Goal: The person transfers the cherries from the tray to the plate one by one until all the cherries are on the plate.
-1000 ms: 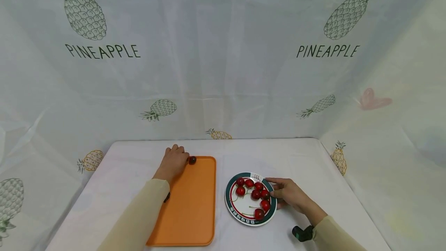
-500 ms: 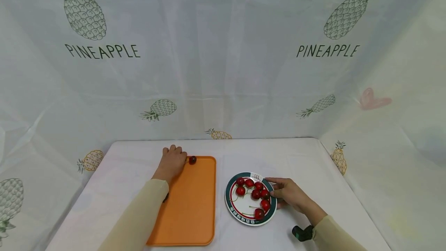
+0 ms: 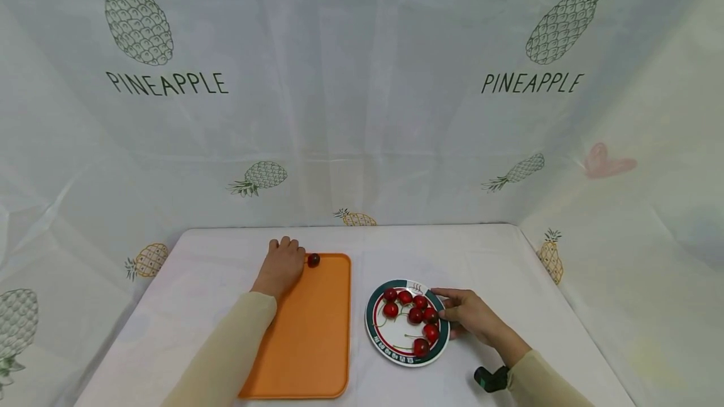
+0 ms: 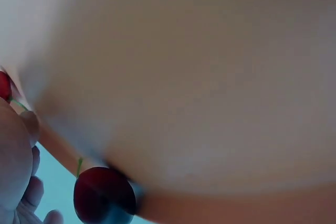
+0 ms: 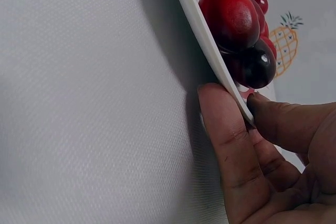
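At the far left corner of the orange tray (image 3: 310, 331), my left hand (image 3: 283, 265) pinches the green stem of a dark red cherry (image 3: 313, 260). The left wrist view has this cherry (image 4: 4, 85) at its left edge, its stem running to the fingertips. Lower in that view lies a second cherry (image 4: 104, 195), which my forearm hides in the head view. My right hand (image 3: 466, 314) grips the right rim of a round plate (image 3: 378, 339), thumb on top and fingers underneath. Several red cherries (image 5: 231, 18) with stems lie on the plate.
The tray and plate are on a white-covered table (image 3: 481, 256), the plate right of the tray. A pineapple-print sheet (image 3: 362, 112) hangs behind and at the sides. A small black device (image 3: 491, 379) is at my right wrist.
My left hand shifts only slightly at the tray's far edge, with the cherry staying beside it. My right hand and the plate stay put.
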{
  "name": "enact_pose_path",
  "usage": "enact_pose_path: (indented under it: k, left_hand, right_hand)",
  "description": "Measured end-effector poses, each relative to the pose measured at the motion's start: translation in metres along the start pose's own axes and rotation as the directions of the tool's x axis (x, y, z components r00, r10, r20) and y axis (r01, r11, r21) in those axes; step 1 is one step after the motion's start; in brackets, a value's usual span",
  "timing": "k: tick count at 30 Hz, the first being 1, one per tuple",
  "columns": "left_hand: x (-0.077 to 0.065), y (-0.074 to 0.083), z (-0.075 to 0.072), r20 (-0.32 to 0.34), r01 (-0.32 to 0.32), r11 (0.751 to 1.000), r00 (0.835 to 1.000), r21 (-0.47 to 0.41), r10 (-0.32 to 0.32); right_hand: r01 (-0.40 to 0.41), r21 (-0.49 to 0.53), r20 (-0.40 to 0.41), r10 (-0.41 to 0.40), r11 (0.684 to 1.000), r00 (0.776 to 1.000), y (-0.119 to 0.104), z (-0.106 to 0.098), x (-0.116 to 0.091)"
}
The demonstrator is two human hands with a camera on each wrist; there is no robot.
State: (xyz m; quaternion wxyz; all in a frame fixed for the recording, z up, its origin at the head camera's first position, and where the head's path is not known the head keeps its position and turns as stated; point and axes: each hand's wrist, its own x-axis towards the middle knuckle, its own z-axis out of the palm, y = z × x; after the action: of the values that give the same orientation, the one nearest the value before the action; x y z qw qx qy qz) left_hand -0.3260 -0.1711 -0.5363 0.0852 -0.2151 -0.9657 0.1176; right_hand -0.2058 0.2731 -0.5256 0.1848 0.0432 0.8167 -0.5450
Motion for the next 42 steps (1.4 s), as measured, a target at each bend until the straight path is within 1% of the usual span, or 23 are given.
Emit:
enact_pose_path:
  k: [7,11,18,25,29,32,36,38,42]
  left_hand:
    - [-0.001,0.000,0.000,-0.063,-0.004,1.000,0.998,0.028,0.005]
    - [-0.001,-0.001,-0.003,-0.083,0.000,0.999,0.997,0.044,0.004]
    - [-0.004,0.000,-0.014,-0.119,0.016,0.999,0.993,0.046,-0.010]
    - [-0.005,0.007,-0.029,-0.156,0.013,0.998,0.988,0.057,-0.004]
    - [-0.007,0.011,-0.035,-0.208,0.006,0.999,0.978,0.050,0.004]
    - [-0.009,0.015,-0.040,-0.262,0.000,0.999,0.965,0.041,0.011]
    - [-0.013,0.021,-0.045,-0.310,-0.028,0.999,0.950,0.032,0.036]
    - [-0.015,0.026,-0.048,-0.324,-0.045,0.999,0.945,0.025,0.050]
    - [-0.019,0.038,-0.058,-0.337,-0.083,0.997,0.938,0.001,0.079]
  right_hand:
    - [0.005,-0.003,0.001,-0.005,1.000,1.000,0.000,0.000,0.000]
    - [0.007,-0.005,0.003,-0.007,1.000,1.000,-0.001,0.000,0.000]
    - [0.008,0.006,0.011,-0.008,1.000,1.000,-0.001,-0.001,0.001]
    - [0.007,0.005,0.021,-0.008,1.000,1.000,-0.001,-0.001,0.000]
    - [0.006,0.000,0.016,-0.006,1.000,1.000,0.001,-0.002,0.001]
    - [0.009,-0.004,0.016,-0.009,1.000,1.000,0.002,-0.002,0.002]
    - [0.009,-0.011,0.009,-0.009,1.000,1.000,0.002,-0.002,0.002]
    - [0.007,-0.011,0.007,-0.007,1.000,1.000,0.002,-0.002,0.002]
    - [0.009,-0.007,0.006,-0.009,1.000,1.000,0.003,-0.002,0.002]
